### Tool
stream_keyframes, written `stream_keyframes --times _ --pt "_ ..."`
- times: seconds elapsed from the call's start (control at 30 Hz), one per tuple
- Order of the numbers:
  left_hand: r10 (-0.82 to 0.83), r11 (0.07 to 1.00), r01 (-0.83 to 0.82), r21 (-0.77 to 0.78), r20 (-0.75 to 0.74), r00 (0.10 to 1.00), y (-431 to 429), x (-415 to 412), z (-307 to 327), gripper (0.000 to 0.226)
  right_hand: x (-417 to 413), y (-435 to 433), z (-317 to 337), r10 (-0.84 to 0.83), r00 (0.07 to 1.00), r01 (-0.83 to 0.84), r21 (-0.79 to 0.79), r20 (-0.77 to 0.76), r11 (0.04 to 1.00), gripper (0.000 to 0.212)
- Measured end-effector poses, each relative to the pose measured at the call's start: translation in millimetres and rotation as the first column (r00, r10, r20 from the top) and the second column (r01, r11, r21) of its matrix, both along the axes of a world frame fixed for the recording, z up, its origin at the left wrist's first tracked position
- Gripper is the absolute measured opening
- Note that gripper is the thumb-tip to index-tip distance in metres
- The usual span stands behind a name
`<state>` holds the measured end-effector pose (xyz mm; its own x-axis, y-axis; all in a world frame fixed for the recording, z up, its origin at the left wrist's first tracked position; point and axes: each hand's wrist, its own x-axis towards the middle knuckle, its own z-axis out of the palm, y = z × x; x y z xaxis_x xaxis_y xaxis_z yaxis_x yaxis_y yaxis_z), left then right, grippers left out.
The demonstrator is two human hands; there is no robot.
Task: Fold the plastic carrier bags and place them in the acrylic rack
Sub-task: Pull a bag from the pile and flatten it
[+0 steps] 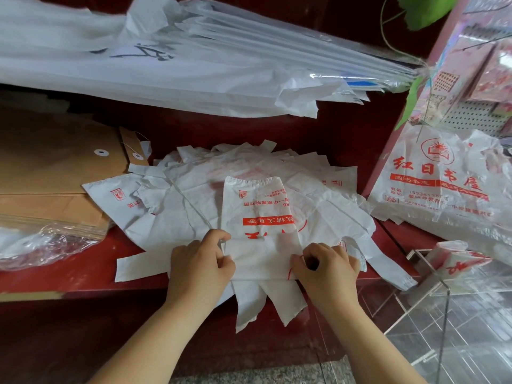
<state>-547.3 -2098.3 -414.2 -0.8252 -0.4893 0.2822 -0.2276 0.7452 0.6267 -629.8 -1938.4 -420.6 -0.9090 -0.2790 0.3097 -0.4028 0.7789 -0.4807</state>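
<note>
The left hand (199, 263) and right hand (328, 268) are each pinching the folded near edge of the top bag (260, 209) on the counter (83, 267), fingers (217, 236) curled onto the plastic. The bag's long axis is pointing away from the person. The rack (440, 285) is standing to the right, nearer the right hand.

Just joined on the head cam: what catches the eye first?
The left hand and right hand pinch a white, red-printed carrier bag at centre, atop a loose heap of bags on the red counter. The clear acrylic rack stands lower right, a folded bag at its top.
</note>
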Motion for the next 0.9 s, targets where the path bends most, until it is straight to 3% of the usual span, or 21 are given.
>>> stream_keyframes --times 0.1,0.17,0.23,0.3,0.37,0.43,0.53,0.6,0.7,0.83,0.9 --pt "0.007 0.991 0.002 -0.132 0.071 0.997 0.0 0.1 2.2 0.031 -0.7 -0.6 -1.6 -0.009 1.0 0.009 0.013 -0.016 1.0 0.041" --pt "-0.013 0.963 0.006 -0.271 -0.022 1.0 -4.8 -2.7 -3.3 0.042 -0.7 -0.5 -3.5 -0.013 0.999 0.013 0.001 -0.041 1.0 0.034" --pt "-0.131 0.924 0.061 -0.378 -0.161 0.978 -9.7 -4.8 -11.2 0.045 0.5 -1.6 -3.4 -0.002 0.999 -0.001 -0.058 -0.046 0.998 0.014" --pt "-0.308 0.882 0.223 -0.415 -0.149 0.94 -14.3 -5.5 -16.7 0.039 0.0 -1.8 -6.3 0.022 0.993 -0.037 -0.123 -0.119 0.992 0.023" --pt "-0.435 0.851 0.394 -0.347 -0.045 0.899 -17.1 -2.1 -17.4 0.037 -2.3 -0.6 -9.6 0.141 0.948 -0.174 -0.092 -0.286 0.981 0.033" --pt "-0.439 0.875 0.438 -0.207 0.042 0.897 -16.5 1.4 -10.5 0.057 -3.9 1.4 -11.1 0.293 0.898 -0.306 0.012 -0.329 0.952 0.033" --pt "-0.417 0.884 0.439 -0.163 0.153 0.896 -19.3 5.6 -8.3 0.084 -5.9 8.0 -11.8 0.447 0.86 -0.438 0.094 -0.247 0.894 0.036" --pt "-0.425 0.874 0.45 -0.182 0.161 0.891 -18.9 6.8 -6.1 0.087 -5.4 10.6 -6.6 0.486 0.863 -0.469 0.141 -0.136 0.872 0.06" --pt "-0.419 0.881 0.443 -0.164 0.163 0.893 -18.3 8.5 -4.5 0.077 -6.3 16.6 -5.7 0.5 0.865 -0.487 0.173 -0.04 0.856 0.087" --pt "-0.414 0.908 0.417 -0.036 0.071 0.907 -19.0 10.1 -3.2 0.062 -8.8 21.6 -5.1 0.467 0.881 -0.465 0.047 -0.075 0.884 0.073" --pt "-0.403 0.912 0.402 0.087 -0.007 0.915 -18.2 11.8 -1.7 0.037 -9.3 24.3 -3.0 0.457 0.889 -0.458 -0.028 -0.024 0.889 0.07"
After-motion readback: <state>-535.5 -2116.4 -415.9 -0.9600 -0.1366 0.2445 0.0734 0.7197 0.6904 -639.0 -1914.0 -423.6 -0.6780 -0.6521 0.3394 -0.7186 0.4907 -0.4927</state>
